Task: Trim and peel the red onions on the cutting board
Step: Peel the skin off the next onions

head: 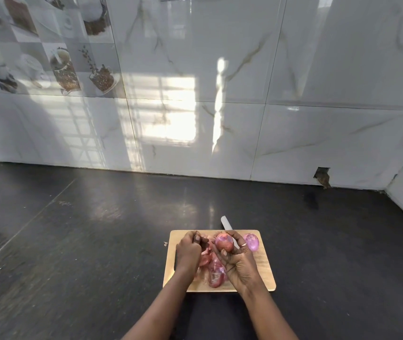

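Observation:
A wooden cutting board (pixel 263 273) lies on the dark counter. My right hand (pixel 241 262) grips a red onion (pixel 224 242) above the board, palm turned up. My left hand (pixel 188 251) pinches a strip of dark onion skin (pixel 204 241) just left of that onion. A peeled purple onion (pixel 252 241) sits at the board's far right corner. Another red onion (pixel 216 273) with loose skins lies on the board between my wrists. A knife with a white blade (pixel 227 223) sticks out past the board's far edge, mostly hidden behind my right hand.
The dark counter (pixel 85 241) spreads wide to the left and right of the board. A glossy marble-tiled wall (pixel 220 106) rises behind, with a second wall at the right corner. A small scrap of peel (pixel 165 244) lies just off the board's left edge.

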